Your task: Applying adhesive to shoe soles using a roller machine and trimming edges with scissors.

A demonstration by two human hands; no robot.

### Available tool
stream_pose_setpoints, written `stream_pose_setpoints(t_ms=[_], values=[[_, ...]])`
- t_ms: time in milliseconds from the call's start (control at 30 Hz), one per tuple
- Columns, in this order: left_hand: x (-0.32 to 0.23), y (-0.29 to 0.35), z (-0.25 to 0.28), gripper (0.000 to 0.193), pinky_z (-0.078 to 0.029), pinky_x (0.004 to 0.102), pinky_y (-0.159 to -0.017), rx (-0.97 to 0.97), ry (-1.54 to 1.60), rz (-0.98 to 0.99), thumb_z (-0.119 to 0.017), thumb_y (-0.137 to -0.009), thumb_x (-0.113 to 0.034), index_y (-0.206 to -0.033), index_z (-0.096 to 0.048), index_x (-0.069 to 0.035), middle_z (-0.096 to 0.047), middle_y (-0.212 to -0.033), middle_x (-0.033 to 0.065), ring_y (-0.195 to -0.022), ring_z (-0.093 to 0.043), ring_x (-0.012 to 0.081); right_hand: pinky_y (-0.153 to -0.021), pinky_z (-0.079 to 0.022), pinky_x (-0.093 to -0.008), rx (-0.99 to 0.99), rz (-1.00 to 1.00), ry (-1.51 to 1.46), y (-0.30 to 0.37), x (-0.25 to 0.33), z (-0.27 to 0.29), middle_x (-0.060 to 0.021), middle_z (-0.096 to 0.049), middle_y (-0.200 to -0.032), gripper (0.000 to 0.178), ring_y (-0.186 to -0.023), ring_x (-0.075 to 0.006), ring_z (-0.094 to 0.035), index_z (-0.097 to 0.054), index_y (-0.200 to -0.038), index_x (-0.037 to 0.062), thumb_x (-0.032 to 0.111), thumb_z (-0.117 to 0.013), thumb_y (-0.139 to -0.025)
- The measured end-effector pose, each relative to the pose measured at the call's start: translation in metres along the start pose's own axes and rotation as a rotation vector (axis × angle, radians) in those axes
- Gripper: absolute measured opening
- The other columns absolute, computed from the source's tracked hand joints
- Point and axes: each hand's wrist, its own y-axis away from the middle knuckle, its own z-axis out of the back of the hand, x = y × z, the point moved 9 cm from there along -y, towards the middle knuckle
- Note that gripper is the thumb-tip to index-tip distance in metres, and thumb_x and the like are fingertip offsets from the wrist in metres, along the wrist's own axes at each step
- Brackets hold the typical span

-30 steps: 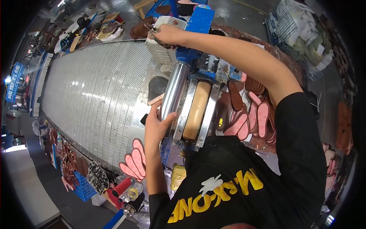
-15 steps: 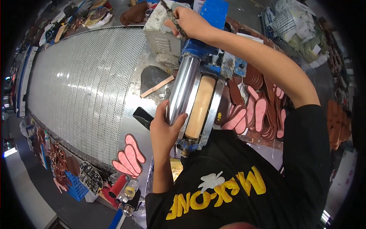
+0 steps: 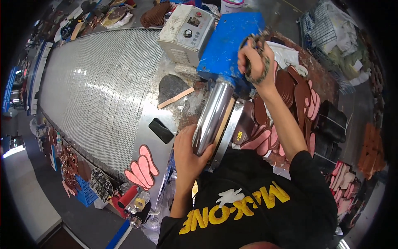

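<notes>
My left hand (image 3: 187,152) is wrapped around the near end of a shiny metal roller (image 3: 214,114), thumb on its right side and fingers on its left. The roller slants up to a scuffed blue machine housing (image 3: 229,39). Behind its right side, a thin strip of a beige roller (image 3: 226,120) shows. At the housing's right side, my right hand (image 3: 258,62) grips a ring-shaped, mottled handle (image 3: 264,71), fingers closed round it. Right of the rollers lie dark brown insoles (image 3: 243,124) and several pink-topped insoles (image 3: 259,139), partly under my right forearm.
A perforated metal conveyor (image 3: 99,91) spreads to the left. Beside it are a control box (image 3: 186,35), a wooden strip (image 3: 176,98), a black phone (image 3: 161,130) and several pink insoles (image 3: 141,170). A wire cage (image 3: 323,45) stands far right; a red cylinder (image 3: 128,196) sits near left.
My right hand and the handle have swung right and toward me. The blue housing and metal roller have tilted over, covering most of the beige roller. My left hand stays on the metal roller.
</notes>
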Motion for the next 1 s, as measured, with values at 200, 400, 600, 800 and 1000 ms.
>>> stream_pose_setpoints(t_ms=[200,400,600,800,1000], values=[[-0.008,-0.005,-0.012,0.072,-0.036,0.0492,-0.106,0.052,-0.106,-0.003,-0.083,-0.065,-0.021,-0.128,-0.053,-0.001,-0.057,-0.127,0.0173,-0.125,-0.048,0.0387,-0.045,-0.04,-0.0287,0.003,0.044,-0.273,0.015,-0.02,0.032,-0.0097,-0.048,-0.064,0.01,-0.05,-0.015,-0.045,-0.038,-0.093,0.0065,0.005,-0.048,-0.091],[-0.013,-0.015,-0.027,0.065,-0.041,0.0461,-0.102,0.16,-0.1,-0.002,-0.081,-0.073,-0.022,-0.128,-0.054,-0.001,-0.058,-0.127,0.0178,-0.124,-0.051,0.039,-0.045,-0.043,-0.0322,-0.041,0.083,-0.534,0.032,-0.054,0.07,-0.0108,-0.049,-0.063,0.014,-0.047,-0.0179,-0.046,-0.039,-0.097,0.009,0.007,-0.051,-0.091],[-0.032,-0.115,-0.026,0.038,-0.049,0.0389,-0.092,0.13,-0.075,-0.103,-0.07,-0.085,-0.012,-0.12,-0.06,-0.004,-0.065,-0.116,0.0174,-0.109,-0.063,0.0347,-0.044,-0.044,-0.0313,-0.03,0.09,-0.626,0.045,-0.079,0.084,-0.0106,-0.05,-0.063,0.02,-0.048,-0.0172,-0.048,-0.039,-0.095,0.0097,0.014,-0.058,-0.093],[-0.029,-0.324,-0.004,0.076,-0.043,0.0412,-0.099,-0.337,-0.469,-0.609,-0.078,-0.078,-0.04,-0.132,-0.049,0.005,-0.058,-0.125,0.0236,-0.115,-0.057,0.0351,-0.045,-0.046,-0.0312,0.021,0.072,-0.574,0.041,-0.084,0.069,-0.0117,-0.052,-0.063,0.017,-0.049,-0.0183,-0.05,-0.036,-0.097,0.0106,0.011,-0.052,-0.097],[0.008,-0.391,-0.041,0.076,-0.046,0.0482,-0.097,-0.079,-0.444,-0.073,-0.056,-0.086,-0.061,-0.138,-0.045,-0.007,-0.057,-0.126,0.0292,-0.117,-0.056,0.0438,-0.046,-0.047,-0.0354,0.028,0.127,-0.586,0.035,-0.082,0.083,-0.0156,-0.053,-0.069,0.012,-0.051,-0.0233,-0.052,-0.041,-0.111,0.0104,0.011,-0.044,-0.1]])
